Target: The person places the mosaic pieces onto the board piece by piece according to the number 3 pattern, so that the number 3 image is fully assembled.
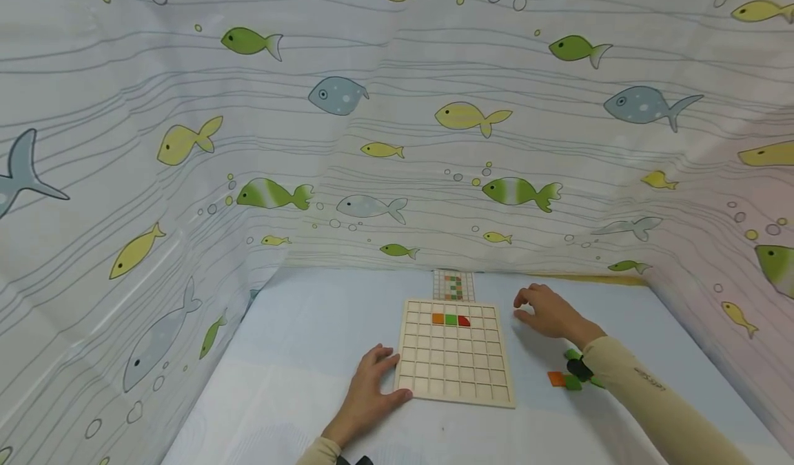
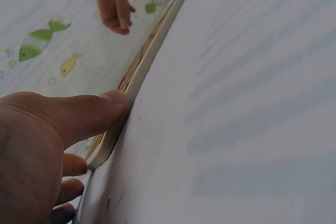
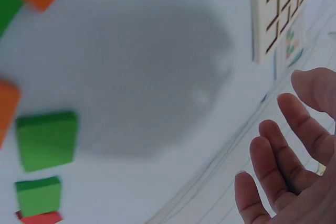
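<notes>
A wooden grid board [image 1: 453, 372] lies flat on the table. Near its far side an orange tile [image 1: 438, 319], a green tile [image 1: 451, 319] and a red tile with a rounded corner [image 1: 464, 321] sit side by side in one row. My left hand [image 1: 370, 390] holds the near left corner, its thumb [image 2: 100, 111] along the front edge and its fingers by the left side. Off the board's right side, my right hand [image 1: 548, 311] hovers with loosely bent fingers [image 3: 270, 169] and holds nothing.
A card with a coloured grid pattern [image 1: 453, 286] lies just beyond the board. Loose orange [image 1: 556, 379] and green tiles [image 3: 47, 140] lie to the right, partly hidden under my right forearm. A fish-print sheet [image 1: 397, 176] walls the table's back and sides.
</notes>
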A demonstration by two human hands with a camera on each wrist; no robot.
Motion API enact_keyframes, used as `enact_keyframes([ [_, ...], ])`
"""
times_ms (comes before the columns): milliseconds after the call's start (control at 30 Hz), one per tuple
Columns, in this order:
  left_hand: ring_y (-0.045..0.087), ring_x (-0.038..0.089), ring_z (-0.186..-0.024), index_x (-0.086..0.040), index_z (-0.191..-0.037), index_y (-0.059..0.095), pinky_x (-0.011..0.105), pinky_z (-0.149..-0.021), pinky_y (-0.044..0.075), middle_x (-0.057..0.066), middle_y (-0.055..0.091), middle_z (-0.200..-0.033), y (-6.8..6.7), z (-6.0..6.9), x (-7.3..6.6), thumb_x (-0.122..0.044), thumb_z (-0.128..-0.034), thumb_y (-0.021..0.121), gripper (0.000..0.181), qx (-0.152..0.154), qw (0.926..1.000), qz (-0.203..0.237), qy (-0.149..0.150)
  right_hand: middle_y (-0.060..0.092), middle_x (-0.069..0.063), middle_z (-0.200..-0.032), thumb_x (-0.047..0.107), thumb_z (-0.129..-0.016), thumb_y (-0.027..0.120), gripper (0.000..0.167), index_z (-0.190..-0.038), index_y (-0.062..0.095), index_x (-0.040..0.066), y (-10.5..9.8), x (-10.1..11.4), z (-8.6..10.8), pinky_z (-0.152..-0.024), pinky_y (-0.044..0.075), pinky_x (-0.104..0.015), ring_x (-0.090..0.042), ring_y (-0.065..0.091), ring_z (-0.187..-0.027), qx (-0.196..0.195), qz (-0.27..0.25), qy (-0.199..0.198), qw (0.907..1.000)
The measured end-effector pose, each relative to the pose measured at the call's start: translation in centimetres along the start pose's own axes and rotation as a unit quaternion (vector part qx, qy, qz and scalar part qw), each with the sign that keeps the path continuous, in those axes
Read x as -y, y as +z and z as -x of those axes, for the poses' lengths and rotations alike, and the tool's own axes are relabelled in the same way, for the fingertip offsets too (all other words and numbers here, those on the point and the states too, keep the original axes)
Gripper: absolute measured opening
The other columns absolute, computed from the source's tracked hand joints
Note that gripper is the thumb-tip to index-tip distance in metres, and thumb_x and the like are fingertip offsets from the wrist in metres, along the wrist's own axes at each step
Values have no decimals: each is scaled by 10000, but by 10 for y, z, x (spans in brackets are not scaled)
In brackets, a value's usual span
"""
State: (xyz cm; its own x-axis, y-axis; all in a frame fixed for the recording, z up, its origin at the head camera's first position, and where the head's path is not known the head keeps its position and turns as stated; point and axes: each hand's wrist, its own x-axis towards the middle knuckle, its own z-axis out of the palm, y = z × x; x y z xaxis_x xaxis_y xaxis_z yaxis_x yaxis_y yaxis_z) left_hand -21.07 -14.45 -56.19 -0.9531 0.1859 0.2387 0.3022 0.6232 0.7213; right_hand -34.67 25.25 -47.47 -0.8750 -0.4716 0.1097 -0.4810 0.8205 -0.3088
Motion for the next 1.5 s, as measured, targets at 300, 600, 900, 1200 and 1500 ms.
enact_keyframes([
  [300, 409, 494, -1495, 24, -1370, 662, 708, -1188, 375, 202, 545, -1470, 0, -1, 0, -387, -834, 895, 714, 19, 10000, 11, -18, 685, -102, -1055, 174, -963, 776, 127, -1038, 723, 86, -14, -27, 29, -910, 582, -540, -303, 630, -1011, 190, 194, 470, 9985],
  [600, 408, 478, -1501, 10, -1370, 666, 696, -1190, 377, 179, 545, -1473, 2, 1, 1, -400, -833, 893, 712, -23, 10000, -38, -12, 681, -73, -1015, 165, -938, 800, 160, -1040, 716, 74, -26, -54, 61, -898, 596, -537, -296, 637, -982, 382, 333, 478, 9976],
  [900, 413, 481, -1496, 16, -1369, 665, 694, -1193, 376, 182, 549, -1472, 2, 1, 1, -406, -829, 895, 723, -20, 10000, -71, -23, 660, -76, -1021, 20, -882, 811, 170, -1005, 732, 107, -21, -67, 91, -910, 581, -585, -317, 609, -990, 175, 437, 396, 9981],
  [1200, 421, 475, -1494, 22, -1360, 671, 683, -1193, 385, 185, 560, -1463, 0, 0, 0, -367, -817, 907, 708, -79, 10000, -11, -29, 648, -35, -1006, -62, -798, 836, 293, -999, 732, 125, -12, -80, 107, -887, 576, -568, -296, 596, -974, 207, 446, 489, 9976],
  [1500, 418, 483, -1494, 29, -1360, 668, 694, -1187, 385, 193, 557, -1465, 1, 0, -1, -367, -818, 907, 713, -46, 10000, -5, -40, 642, 1, -993, 12, -815, 872, 305, -1046, 708, 125, -1, -86, 112, -880, 581, -553, -257, 590, -964, 194, 466, 741, 9960],
])
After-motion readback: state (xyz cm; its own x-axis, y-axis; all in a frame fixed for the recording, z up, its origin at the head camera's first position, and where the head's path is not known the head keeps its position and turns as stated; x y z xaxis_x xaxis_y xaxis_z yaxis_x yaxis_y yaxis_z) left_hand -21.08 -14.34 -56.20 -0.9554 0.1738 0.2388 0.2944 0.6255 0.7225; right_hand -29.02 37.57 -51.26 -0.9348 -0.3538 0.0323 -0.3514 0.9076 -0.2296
